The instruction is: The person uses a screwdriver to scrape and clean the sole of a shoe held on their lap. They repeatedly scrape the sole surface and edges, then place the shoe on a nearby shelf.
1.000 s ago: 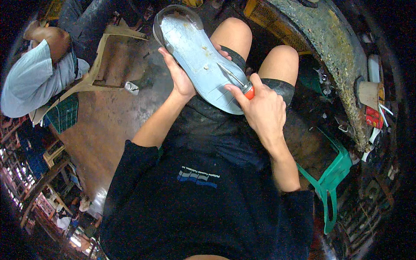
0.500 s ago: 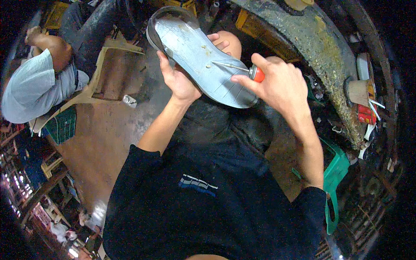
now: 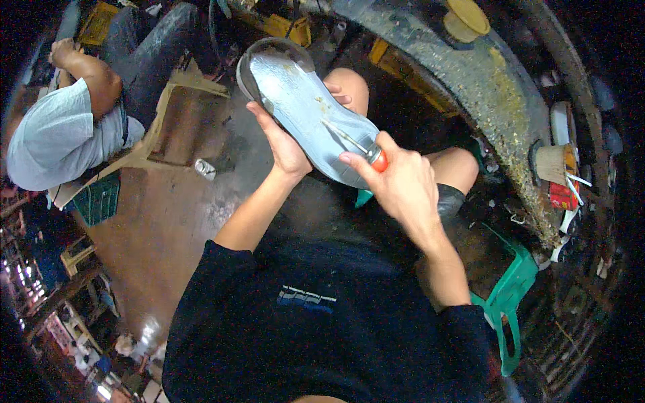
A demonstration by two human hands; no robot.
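Observation:
A shoe sole [image 3: 300, 101], silvery grey with a dark rim at its far end, lies tilted across my left hand [image 3: 285, 149]. That hand holds it from below and the left side, with fingertips showing past its far right edge. My right hand [image 3: 405, 180] grips an awl-like tool [image 3: 379, 161] by its orange-red handle. Its thin metal shaft slants over the sole, and the tip is at or just above the middle, near small yellowish marks. Whether the tip presses into the surface I cannot tell.
A dirt-crusted curved workbench [image 3: 463, 74] runs along the far right, with a yellowish pot [image 3: 465, 25] and a brown tub [image 3: 552, 163] on it. A green plastic chair [image 3: 514, 285] stands at right. Another person [image 3: 57, 134] sits at left. A can [image 3: 204, 169] lies on the floor.
The view has shifted, so the surroundings sit lower. My right hand has come nearer and leftward, turning the tool's handle toward me while its tip stays around the sole's middle.

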